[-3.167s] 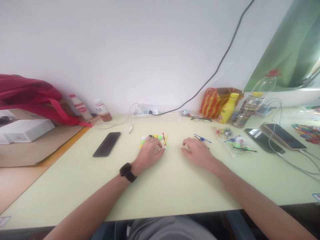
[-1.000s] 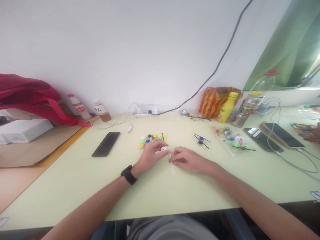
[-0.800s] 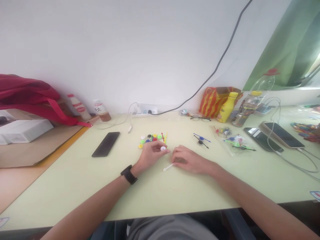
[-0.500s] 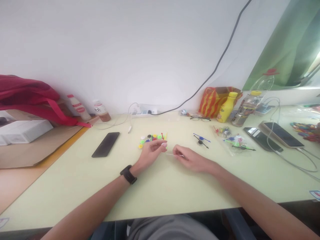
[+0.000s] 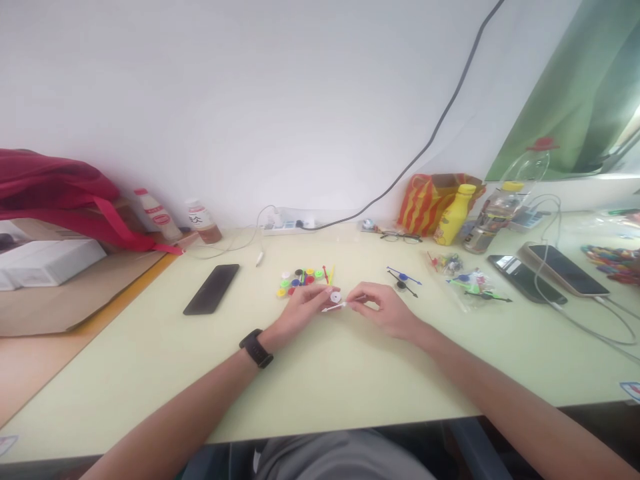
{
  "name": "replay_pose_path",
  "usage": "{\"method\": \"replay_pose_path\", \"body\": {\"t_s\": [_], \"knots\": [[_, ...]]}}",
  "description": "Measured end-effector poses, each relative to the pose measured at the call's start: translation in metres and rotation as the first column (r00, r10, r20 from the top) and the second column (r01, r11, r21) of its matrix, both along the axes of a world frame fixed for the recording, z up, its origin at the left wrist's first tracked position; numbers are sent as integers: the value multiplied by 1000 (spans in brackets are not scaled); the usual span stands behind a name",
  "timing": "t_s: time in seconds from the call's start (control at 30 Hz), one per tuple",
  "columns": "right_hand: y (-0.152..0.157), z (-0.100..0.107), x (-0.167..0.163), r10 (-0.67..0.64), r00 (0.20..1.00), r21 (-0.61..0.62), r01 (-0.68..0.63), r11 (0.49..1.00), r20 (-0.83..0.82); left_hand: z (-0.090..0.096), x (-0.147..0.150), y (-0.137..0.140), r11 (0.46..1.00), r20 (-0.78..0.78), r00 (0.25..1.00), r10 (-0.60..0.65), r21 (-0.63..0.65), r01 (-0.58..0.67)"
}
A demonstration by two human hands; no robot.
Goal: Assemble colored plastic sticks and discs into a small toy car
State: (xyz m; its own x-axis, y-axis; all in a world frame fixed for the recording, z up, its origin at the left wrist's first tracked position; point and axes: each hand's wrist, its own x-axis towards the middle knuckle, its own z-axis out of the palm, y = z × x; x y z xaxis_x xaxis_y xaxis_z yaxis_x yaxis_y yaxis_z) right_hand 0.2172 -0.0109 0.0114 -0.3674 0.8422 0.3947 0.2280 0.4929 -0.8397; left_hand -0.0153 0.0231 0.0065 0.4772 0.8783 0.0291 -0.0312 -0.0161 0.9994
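Note:
My left hand (image 5: 306,305) pinches a small white plastic disc (image 5: 336,297) by its edge, its face turned up. Close beside it, my right hand (image 5: 383,308) is closed on a thin white arrow pointer (image 5: 334,307), whose arrowhead points left, just below the disc. Whether pointer and disc touch I cannot tell. Behind my left hand lie several coloured discs (image 5: 281,292), with a red pointer (image 5: 325,273) and a yellow pointer (image 5: 333,275) beside them. To the right of my right hand lie a blue arrow spinner (image 5: 403,276) and a black arrow spinner (image 5: 401,285).
A dark phone (image 5: 212,289) lies left of my hands. On the right are plastic bags of coloured parts (image 5: 475,283), two more phones (image 5: 570,269) with cables, and a yellow bottle (image 5: 455,215). A power strip (image 5: 289,225) and glasses (image 5: 401,237) sit along the wall.
The disc in my left hand has turned into plain view. My right hand has brought the white pointer up and left, close to the disc, and its arrowhead now shows.

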Motion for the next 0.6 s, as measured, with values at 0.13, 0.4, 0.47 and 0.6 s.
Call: {"method": "replay_pose_path", "body": {"t_s": [0.13,0.4,0.47,0.6], "knots": [[-1,0,-2,-40,999,153,39,988,2,8,2,-8,963,113,974,-198,-164,215],[-1,-5,-1,4,1000,249,-7,968,14,18,5,-16,977,20,981,-195,-89,196],[-2,-2,0,6,1000,225,-9,974,16,18,6,-16,983,-9,983,-181,-26,181],[-2,4,2,-33,999,85,35,996,-19,15,4,-14,988,-47,993,-107,108,112]]}}
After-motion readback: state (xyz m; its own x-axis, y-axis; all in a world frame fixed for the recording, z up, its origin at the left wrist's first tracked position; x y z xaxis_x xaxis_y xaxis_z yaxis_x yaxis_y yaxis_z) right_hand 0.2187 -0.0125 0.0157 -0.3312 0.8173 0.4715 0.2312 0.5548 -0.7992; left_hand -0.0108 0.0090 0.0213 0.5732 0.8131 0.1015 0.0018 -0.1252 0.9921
